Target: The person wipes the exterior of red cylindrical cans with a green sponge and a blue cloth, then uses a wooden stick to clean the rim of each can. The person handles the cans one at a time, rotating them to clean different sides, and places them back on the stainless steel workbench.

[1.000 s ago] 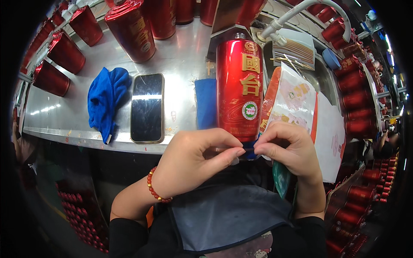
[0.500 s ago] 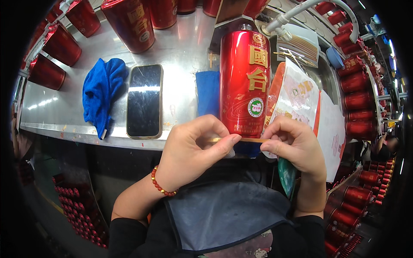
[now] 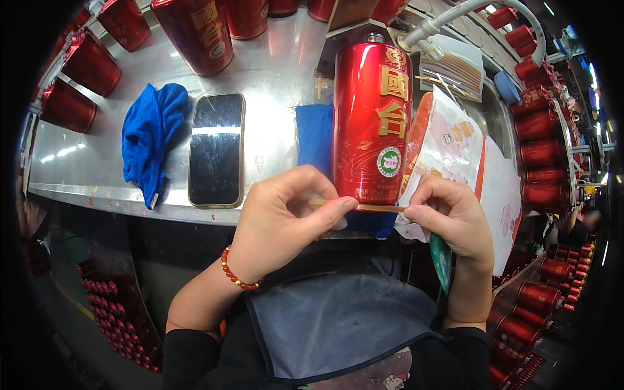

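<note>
A red bottle [image 3: 362, 97] with raised gold characters lies or stands with its base toward me; I cannot tell which. Along its base edge runs a thin gold strip [image 3: 382, 208], stretched between my two hands. My left hand [image 3: 276, 211], wearing a beaded bracelet [image 3: 229, 270], pinches the strip's left part between thumb and forefinger. At the other end, my right hand [image 3: 455, 221] grips the strip with thumb and fingertips. Both hands are close to the bottle's lower edge. A blue cloth [image 3: 315, 136] lies beside and partly under the bottle.
Left of my hands are a phone [image 3: 216, 153] and a crumpled blue cloth [image 3: 151, 140] on the metal table [image 3: 276, 84]. Printed sheets [image 3: 448, 143] lie right of the bottle, with more gold strips [image 3: 455, 67] beyond. A white pipe [image 3: 448, 19] arches overhead. Red bottles [image 3: 195, 39] stand around.
My left hand has shifted slightly left and up, and my right hand a little right. The strip stays held between them at the bottle's base.
</note>
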`<state>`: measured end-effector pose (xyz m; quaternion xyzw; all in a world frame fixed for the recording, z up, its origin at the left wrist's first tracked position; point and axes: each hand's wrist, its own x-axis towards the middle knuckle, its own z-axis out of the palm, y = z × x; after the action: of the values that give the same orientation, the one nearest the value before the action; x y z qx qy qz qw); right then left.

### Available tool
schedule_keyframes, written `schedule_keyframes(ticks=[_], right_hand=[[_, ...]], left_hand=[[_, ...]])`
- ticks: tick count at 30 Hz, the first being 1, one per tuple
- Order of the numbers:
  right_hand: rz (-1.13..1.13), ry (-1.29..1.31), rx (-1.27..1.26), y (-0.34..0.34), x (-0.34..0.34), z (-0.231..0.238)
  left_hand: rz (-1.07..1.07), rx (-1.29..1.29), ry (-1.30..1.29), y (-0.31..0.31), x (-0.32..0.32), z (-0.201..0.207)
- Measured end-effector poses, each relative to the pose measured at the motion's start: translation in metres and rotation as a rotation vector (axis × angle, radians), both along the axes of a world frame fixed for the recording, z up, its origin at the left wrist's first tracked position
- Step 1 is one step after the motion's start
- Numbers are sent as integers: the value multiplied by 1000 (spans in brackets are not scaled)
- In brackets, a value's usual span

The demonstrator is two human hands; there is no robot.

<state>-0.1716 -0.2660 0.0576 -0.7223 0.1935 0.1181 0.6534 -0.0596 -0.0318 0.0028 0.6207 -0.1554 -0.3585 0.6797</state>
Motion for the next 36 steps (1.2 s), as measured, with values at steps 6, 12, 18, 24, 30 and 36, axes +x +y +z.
schedule_keyframes(ticks=[6, 12, 18, 24, 30, 36], right_hand=[[-26, 7, 28, -2, -5, 11], [-39, -11, 24, -6, -7, 8], [-40, -29, -1, -5, -9, 11], [-43, -42, 31, -1, -6, 16], [-48, -47, 52, 0, -7, 16], [-43, -58, 36, 1, -5, 17]], left_hand=[[-79, 44, 17, 10, 5, 1], [-100, 43, 36, 9, 6, 4], [-93, 24, 66, 9, 7, 4], [-81, 9, 55, 9, 6, 2], [-83, 27, 89, 9, 7, 4], [-59, 39, 53, 9, 5, -4]])
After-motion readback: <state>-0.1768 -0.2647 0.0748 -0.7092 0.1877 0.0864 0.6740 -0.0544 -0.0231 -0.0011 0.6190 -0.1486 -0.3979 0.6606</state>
